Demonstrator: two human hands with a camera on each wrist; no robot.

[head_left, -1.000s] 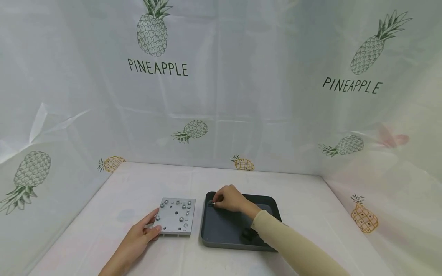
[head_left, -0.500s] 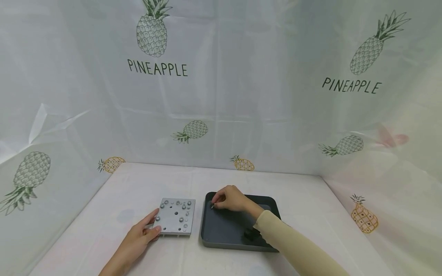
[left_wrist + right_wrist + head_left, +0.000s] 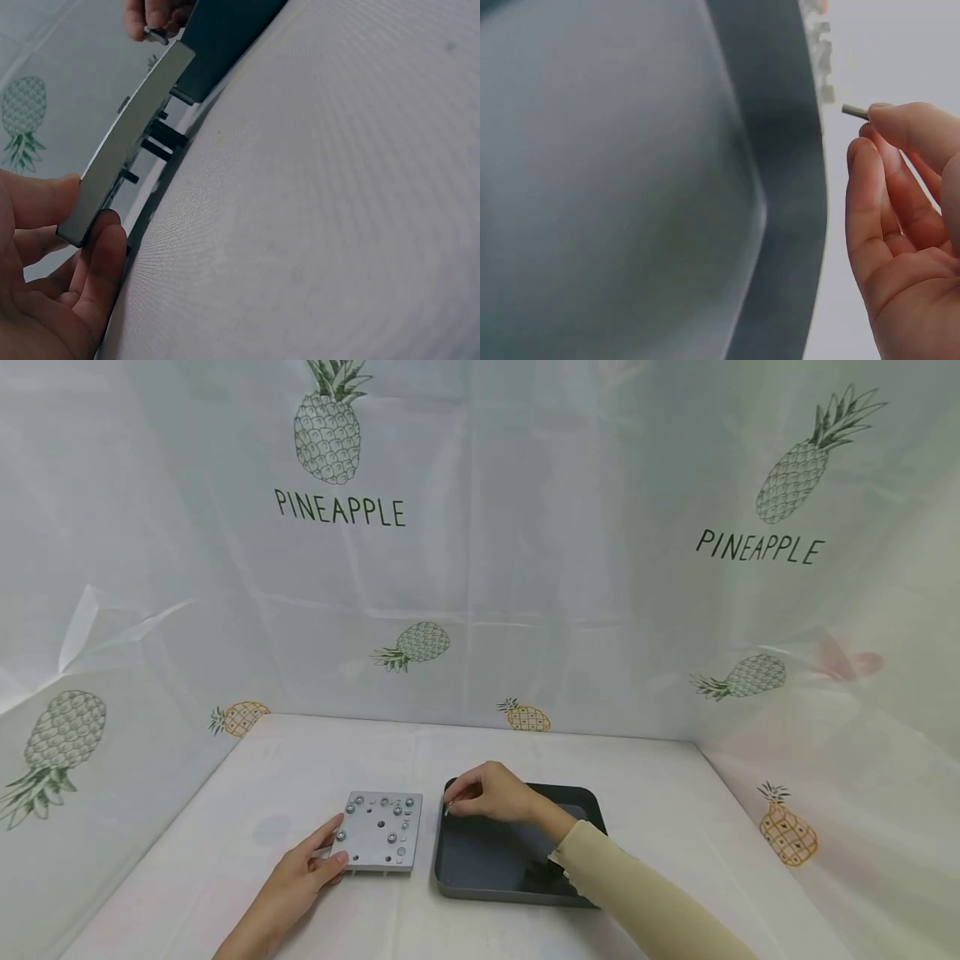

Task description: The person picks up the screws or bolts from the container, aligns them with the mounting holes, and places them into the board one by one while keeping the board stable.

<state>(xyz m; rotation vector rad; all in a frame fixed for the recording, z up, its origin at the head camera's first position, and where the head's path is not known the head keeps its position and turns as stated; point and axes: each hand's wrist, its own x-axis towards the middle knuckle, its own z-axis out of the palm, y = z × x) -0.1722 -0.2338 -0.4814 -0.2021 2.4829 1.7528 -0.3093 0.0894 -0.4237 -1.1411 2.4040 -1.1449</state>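
A square silver metal plate (image 3: 367,852) with several socket-head screws and holes stands on the white table. My left hand (image 3: 300,870) grips its left edge, thumb on top and fingers beneath. From the side, in the left wrist view, the plate (image 3: 139,139) shows dark stubs sticking out of its underside. My right hand (image 3: 493,793) is over the left rim of a dark grey tray (image 3: 480,868). Between thumb and fingertips it pinches a small metal pin (image 3: 855,112), whose end sticks out past the thumb.
A small black object (image 3: 542,872) lies in the tray near the right sleeve (image 3: 637,885). The tray stands close to the plate's right side. Behind the table (image 3: 360,752) hangs a white curtain (image 3: 525,568) printed with pineapples.
My right hand has moved slightly left over the tray to its left rim, turning the pin from lying flat to pointing downward. The left hand and plate have stayed in place.
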